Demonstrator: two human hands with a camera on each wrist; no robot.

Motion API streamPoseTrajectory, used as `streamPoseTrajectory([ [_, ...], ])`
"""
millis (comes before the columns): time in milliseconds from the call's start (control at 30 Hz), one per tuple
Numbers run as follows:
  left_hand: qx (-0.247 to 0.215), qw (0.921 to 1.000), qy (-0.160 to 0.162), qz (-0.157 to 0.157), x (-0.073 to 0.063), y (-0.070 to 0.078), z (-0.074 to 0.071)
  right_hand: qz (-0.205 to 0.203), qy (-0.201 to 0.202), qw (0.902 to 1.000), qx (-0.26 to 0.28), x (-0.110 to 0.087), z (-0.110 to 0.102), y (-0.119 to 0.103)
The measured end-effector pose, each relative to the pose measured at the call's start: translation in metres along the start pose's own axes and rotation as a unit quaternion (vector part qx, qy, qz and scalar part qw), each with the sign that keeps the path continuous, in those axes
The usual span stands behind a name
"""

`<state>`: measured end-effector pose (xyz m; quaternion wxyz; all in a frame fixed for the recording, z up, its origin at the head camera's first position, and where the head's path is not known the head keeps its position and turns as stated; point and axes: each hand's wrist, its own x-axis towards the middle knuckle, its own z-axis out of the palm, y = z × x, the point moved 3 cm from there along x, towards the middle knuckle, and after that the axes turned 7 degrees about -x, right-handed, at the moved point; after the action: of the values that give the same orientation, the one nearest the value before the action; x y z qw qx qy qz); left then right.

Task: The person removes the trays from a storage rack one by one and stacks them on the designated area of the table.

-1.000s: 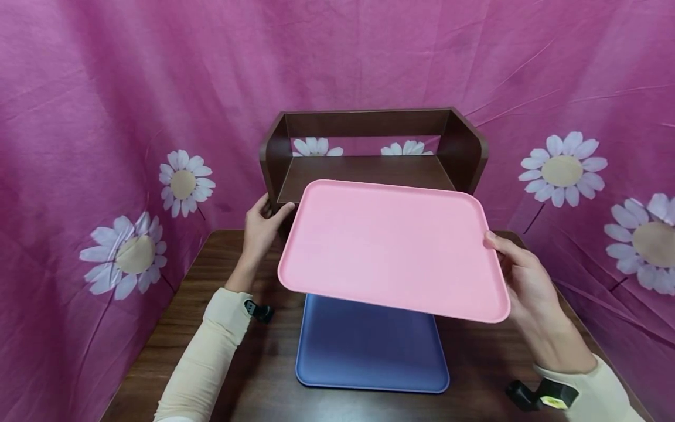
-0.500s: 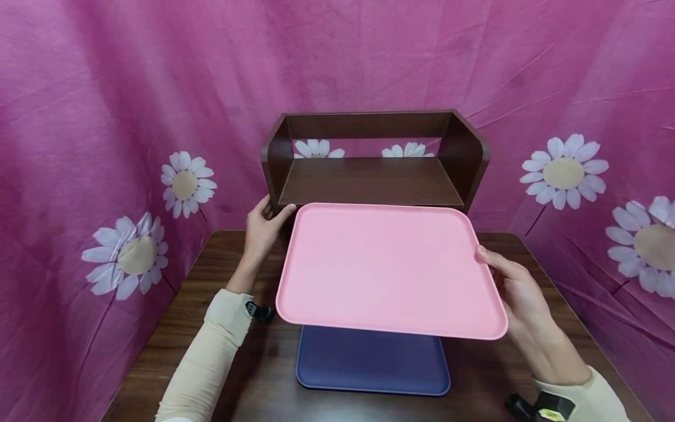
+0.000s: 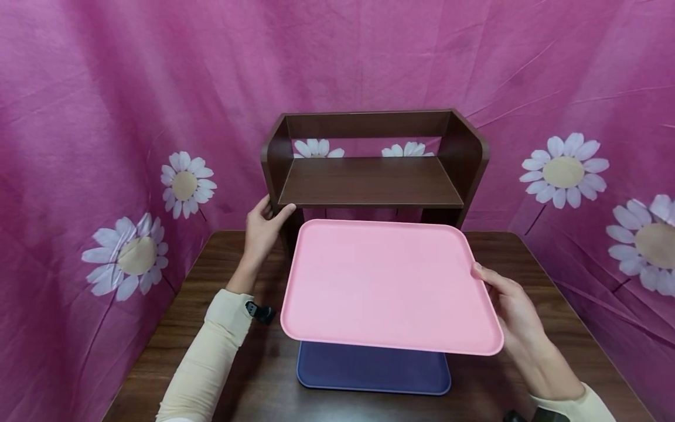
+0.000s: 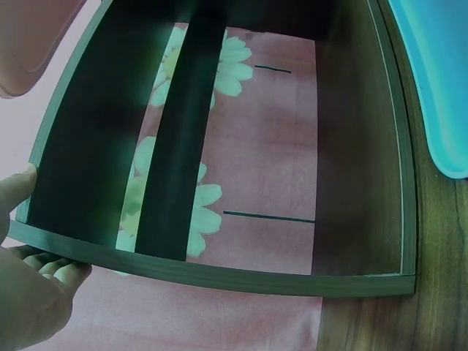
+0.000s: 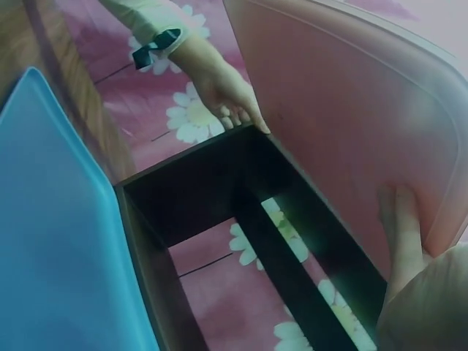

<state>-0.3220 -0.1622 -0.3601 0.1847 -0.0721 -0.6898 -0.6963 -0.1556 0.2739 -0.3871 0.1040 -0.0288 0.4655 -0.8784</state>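
Observation:
A pink tray [image 3: 390,287] hangs in the air, tilted, in front of a dark brown shelf unit [image 3: 369,181]. My right hand [image 3: 514,308] pinches its right edge, thumb on top and fingers against the underside, as the right wrist view shows. At the shelf's left side, my left hand [image 3: 262,231] grips the side panel by the shelf board's front corner; its thumb and fingers straddle the edge in the left wrist view. Below the pink tray lies a blue tray [image 3: 373,369], its far part hidden in the head view.
The shelf stands at the back of a wooden table [image 3: 179,346]. Under its board is a lower compartment with an open back. A pink curtain [image 3: 369,53] printed with white daisies surrounds the table on the back and sides.
The pink tray and my right hand have moved down and towards me, uncovering the shelf board's front edge and covering more of the blue tray. My left hand stays put.

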Motion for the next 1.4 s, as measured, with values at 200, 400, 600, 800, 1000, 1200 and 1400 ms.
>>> streamPoseTrajectory([
  [200, 0.002, 1.0000, 0.000, 0.004, -0.001, 0.003, 0.001, 0.009, -0.009, 0.9999, 0.007, 0.000, -0.006, 0.010],
  [400, 0.005, 1.0000, 0.002, 0.001, -0.001, 0.003, 0.000, 0.022, -0.001, 0.9997, 0.010, 0.001, -0.012, 0.020],
  [600, 0.003, 1.0000, 0.000, -0.004, -0.002, 0.001, -0.001, 0.027, 0.002, 0.9996, 0.009, 0.002, -0.017, 0.030],
  [800, 0.006, 0.9999, 0.003, -0.015, 0.000, -0.001, -0.001, 0.026, 0.032, 0.9988, -0.026, 0.003, -0.022, 0.038],
  [1000, 0.002, 0.9998, 0.002, -0.019, 0.001, 0.001, 0.000, 0.031, 0.046, 0.9974, -0.046, 0.004, -0.027, 0.046],
  [1200, -0.005, 0.9998, 0.002, -0.019, 0.001, 0.001, 0.000, 0.037, 0.059, 0.9959, -0.057, 0.005, -0.034, 0.058],
  [1400, -0.005, 0.9995, 0.003, -0.030, -0.001, 0.000, -0.001, 0.040, 0.074, 0.9941, -0.068, 0.005, -0.041, 0.071],
])
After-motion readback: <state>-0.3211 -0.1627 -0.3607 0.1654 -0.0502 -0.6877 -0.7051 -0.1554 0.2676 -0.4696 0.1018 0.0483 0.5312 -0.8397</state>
